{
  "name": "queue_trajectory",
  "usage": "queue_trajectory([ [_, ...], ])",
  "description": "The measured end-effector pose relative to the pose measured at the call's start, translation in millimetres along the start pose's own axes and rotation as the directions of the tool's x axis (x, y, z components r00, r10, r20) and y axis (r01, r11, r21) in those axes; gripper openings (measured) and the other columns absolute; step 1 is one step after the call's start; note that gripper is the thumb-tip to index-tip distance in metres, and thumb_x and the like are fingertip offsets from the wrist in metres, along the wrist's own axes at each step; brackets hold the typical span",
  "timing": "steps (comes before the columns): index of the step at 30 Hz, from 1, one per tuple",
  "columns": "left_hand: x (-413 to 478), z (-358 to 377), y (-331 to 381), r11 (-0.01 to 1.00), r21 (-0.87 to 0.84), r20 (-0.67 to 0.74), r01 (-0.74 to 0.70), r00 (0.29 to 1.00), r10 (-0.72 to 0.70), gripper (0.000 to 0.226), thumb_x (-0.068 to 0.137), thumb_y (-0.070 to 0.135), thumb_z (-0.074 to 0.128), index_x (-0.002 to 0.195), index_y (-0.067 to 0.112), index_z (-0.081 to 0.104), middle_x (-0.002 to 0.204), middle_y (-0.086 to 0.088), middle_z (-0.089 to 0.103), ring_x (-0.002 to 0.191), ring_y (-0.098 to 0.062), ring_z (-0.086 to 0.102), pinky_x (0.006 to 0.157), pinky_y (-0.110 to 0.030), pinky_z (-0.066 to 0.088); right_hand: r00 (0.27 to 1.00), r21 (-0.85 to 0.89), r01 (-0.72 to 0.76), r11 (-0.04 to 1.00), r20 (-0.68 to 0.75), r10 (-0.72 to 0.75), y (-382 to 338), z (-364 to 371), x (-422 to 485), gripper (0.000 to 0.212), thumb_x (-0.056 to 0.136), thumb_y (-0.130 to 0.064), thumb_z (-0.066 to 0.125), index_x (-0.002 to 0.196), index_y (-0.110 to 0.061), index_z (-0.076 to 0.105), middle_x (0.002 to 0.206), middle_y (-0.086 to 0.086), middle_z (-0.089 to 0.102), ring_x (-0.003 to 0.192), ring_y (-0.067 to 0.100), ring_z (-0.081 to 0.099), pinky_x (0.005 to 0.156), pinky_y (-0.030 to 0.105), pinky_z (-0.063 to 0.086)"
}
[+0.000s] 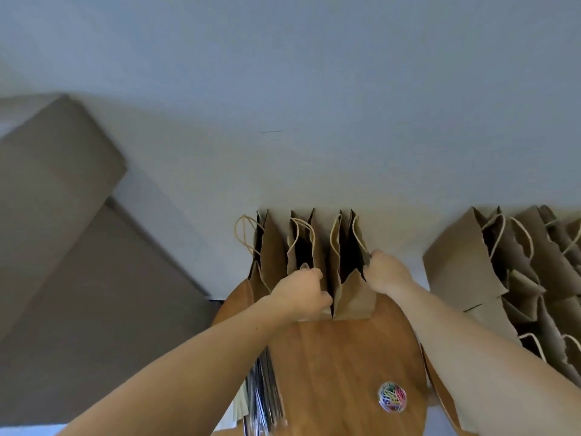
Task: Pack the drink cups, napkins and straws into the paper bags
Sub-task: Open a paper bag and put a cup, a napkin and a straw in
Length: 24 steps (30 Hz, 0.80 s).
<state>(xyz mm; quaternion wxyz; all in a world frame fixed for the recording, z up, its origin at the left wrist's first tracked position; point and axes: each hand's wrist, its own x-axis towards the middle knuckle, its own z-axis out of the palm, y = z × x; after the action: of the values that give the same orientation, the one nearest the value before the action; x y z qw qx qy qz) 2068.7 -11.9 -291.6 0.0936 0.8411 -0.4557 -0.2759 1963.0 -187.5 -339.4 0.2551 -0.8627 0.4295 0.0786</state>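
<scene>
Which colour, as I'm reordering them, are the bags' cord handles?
Pale cream handles, lighter than the brown paper bags; the head view shows them.

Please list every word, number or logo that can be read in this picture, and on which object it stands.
None can be read.
The paper bags are plain brown, with no print visible.
The box of coloured clips shows no label.
The dark stack on the left is too blurred to tell.

Soft even light, wide-angle edge distortion
</scene>
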Motion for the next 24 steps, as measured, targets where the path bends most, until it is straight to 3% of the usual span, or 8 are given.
queue_trajectory([
  [3,5.6,5.7,2.9,0.999,-0.040,-0.019,0.033,0.999,-0.034,0.018,0.093,0.035,0.051,0.100,0.019,0.052,0.085,0.000,0.056,0.077,-0.019,0.059,0.060,-0.029,0.045,0.999,0.002,-0.001,1.000,-0.046,0.001,8.0,-2.1,-3.4,0.005,0.096,-0.010,0.049,0.099,-0.013,0.052,0.081,0.002,0.052,0.075,0.023,0.051,0.062,0.032,0.040],
  [6,7.6,7.4,7.7,0.996,-0.073,-0.058,0.048,0.997,-0.052,0.020,0.095,0.040,0.051,0.101,0.022,0.052,0.084,0.002,0.058,0.074,-0.014,0.059,0.059,-0.025,0.046,0.996,0.028,0.020,0.999,-0.083,-0.018,13.4,-13.0,-21.9,0.014,0.097,-0.009,0.047,0.109,-0.009,0.054,0.092,0.010,0.060,0.085,0.029,0.059,0.065,0.034,0.045],
  [9,4.6,7.8,12.8,0.981,-0.180,-0.071,0.072,0.994,-0.086,0.024,0.094,0.046,0.054,0.091,0.023,0.046,0.081,0.003,0.062,0.071,-0.012,0.063,0.057,-0.024,0.050,0.991,0.055,0.034,0.998,-0.133,-0.026,14.2,-25.6,-56.1,0.017,0.100,-0.012,0.045,0.114,-0.010,0.055,0.093,0.007,0.061,0.086,0.027,0.062,0.071,0.035,0.051],
  [11,-0.8,7.5,16.7,0.957,-0.272,-0.049,0.098,0.992,-0.116,0.031,0.092,0.050,0.056,0.083,0.021,0.050,0.076,0.002,0.065,0.067,-0.012,0.066,0.060,-0.027,0.057,0.984,0.059,0.021,0.998,-0.180,-0.010,13.4,-30.2,-84.5,0.021,0.100,-0.014,0.047,0.118,-0.013,0.057,0.093,0.004,0.062,0.085,0.025,0.063,0.073,0.033,0.052],
  [14,-16.3,11.6,17.9,0.938,-0.332,-0.012,0.098,0.994,-0.109,0.035,0.092,0.054,0.055,0.081,0.021,0.058,0.065,0.003,0.061,0.055,-0.011,0.061,0.052,-0.024,0.051,0.980,0.032,0.036,0.999,-0.198,-0.029,10.7,-25.3,-131.7,0.022,0.102,-0.019,0.047,0.122,-0.014,0.055,0.092,0.005,0.065,0.082,0.021,0.065,0.072,0.030,0.054],
  [18,-50.0,31.2,3.0,0.887,-0.451,0.105,0.104,0.992,-0.063,0.034,0.091,0.046,0.057,0.075,0.016,0.060,0.057,0.001,0.057,0.052,-0.016,0.060,0.063,-0.034,0.058,0.986,-0.010,0.025,1.000,-0.165,-0.026,1.9,4.3,-185.3,0.024,0.102,-0.024,0.046,0.124,-0.015,0.052,0.090,0.000,0.061,0.086,0.019,0.068,0.071,0.023,0.050],
  [22,-87.0,55.4,-17.3,0.894,-0.419,0.162,0.161,0.982,-0.101,0.046,0.092,0.054,0.053,0.081,0.010,0.062,0.055,-0.002,0.065,0.049,-0.016,0.067,0.054,-0.025,0.058,0.990,-0.049,-0.019,0.999,-0.144,0.012,-6.6,43.1,-221.6,0.022,0.102,-0.023,0.043,0.120,-0.014,0.050,0.083,0.000,0.058,0.075,0.020,0.060,0.058,0.020,0.039],
  [24,-101.0,67.0,-26.7,0.905,-0.377,0.200,0.194,0.972,-0.125,0.045,0.096,0.050,0.050,0.084,0.008,0.062,0.061,-0.007,0.070,0.053,-0.019,0.070,0.056,-0.027,0.059,0.991,-0.034,-0.034,0.999,-0.129,0.029,-8.6,60.8,-237.3,0.019,0.102,-0.025,0.044,0.118,-0.016,0.051,0.089,0.000,0.065,0.077,0.018,0.065,0.060,0.020,0.047],
])
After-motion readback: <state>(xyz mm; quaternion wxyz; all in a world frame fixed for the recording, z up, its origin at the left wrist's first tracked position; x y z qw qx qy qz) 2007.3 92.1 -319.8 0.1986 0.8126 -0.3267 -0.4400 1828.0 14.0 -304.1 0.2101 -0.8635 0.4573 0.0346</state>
